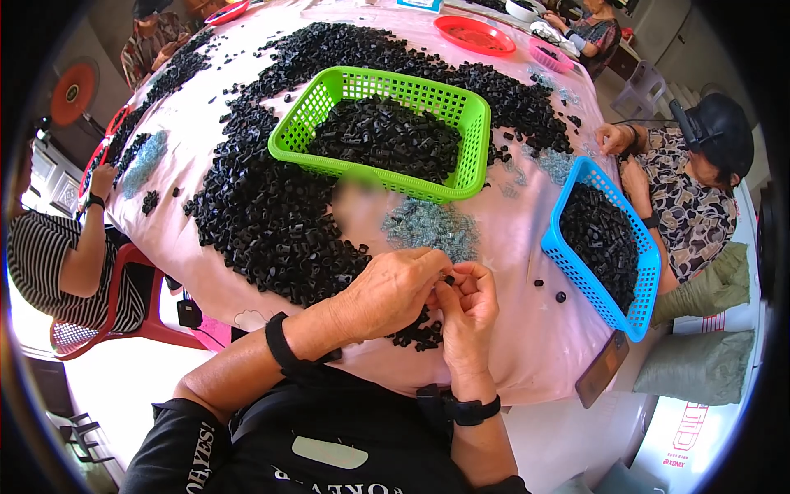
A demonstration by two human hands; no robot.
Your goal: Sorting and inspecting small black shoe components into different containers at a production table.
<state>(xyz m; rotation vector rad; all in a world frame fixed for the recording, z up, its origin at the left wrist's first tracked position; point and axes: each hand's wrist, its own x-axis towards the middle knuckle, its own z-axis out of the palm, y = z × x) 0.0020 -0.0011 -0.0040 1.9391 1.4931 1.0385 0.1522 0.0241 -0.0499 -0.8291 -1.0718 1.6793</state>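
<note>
My left hand point(395, 288) and my right hand point(467, 317) meet above the near part of the table, fingers closed in a pinch. Between their fingertips shows a small black plastic part point(448, 280), mostly covered by the fingers. Just beyond them lies a pile of tiny clear bluish pieces point(432, 230), too small to name. A large heap of black plastic parts point(263, 218) spreads to the left, with a smaller cluster point(418, 333) below my hands. A green basket point(378, 177) of black parts stands behind the clear pile.
At the right, a blue basket point(588, 284) holds more black parts, with a phone point(602, 369) at the table edge beside it. A pink cloth point(514, 354) covers the table. Several people sit around it. Red trays point(475, 35) stand farther off.
</note>
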